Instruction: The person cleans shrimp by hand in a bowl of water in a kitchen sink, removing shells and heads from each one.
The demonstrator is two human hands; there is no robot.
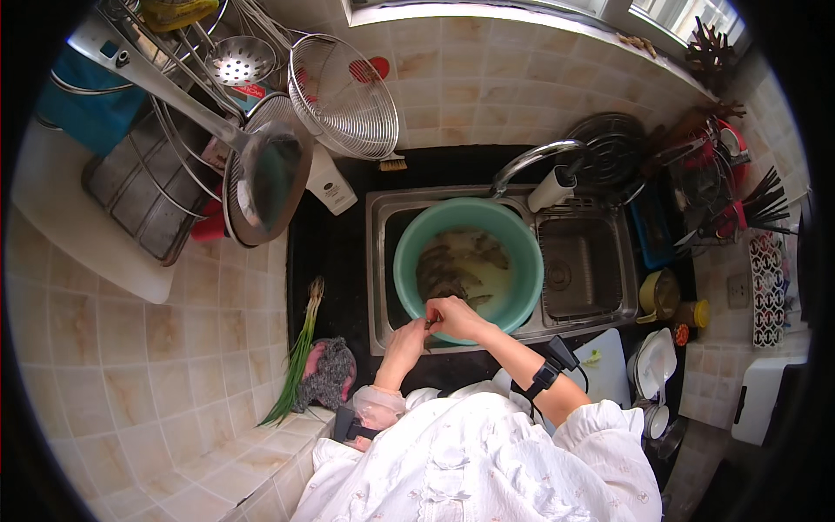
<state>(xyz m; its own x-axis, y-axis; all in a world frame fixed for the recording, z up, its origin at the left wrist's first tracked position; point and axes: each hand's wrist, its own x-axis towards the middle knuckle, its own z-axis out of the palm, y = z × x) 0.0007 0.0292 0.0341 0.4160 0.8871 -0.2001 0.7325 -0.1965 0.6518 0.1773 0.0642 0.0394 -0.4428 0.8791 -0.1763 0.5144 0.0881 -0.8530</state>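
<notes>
My left hand [403, 346] and my right hand [453, 318] meet at the near rim of a round green plastic basin [533, 274]. Their fingers close on a small dark shrimp-like thing [430, 324], mostly hidden between them. In the basin, several brownish shrimp [437, 264] lie in cloudy water, gathered mainly on the left side. The basin sits in the left bowl of a stainless steel double sink [378, 261], beneath a curved chrome faucet [535, 155].
Spring onions [303, 359] and a grey-pink cloth [329, 375] lie left of the sink. A white bottle [331, 183] stands behind. Wire strainers [346, 98] and a ladle [274, 169] hang upper left. A white cutting board [600, 365] and stacked bowls [655, 365] are at right.
</notes>
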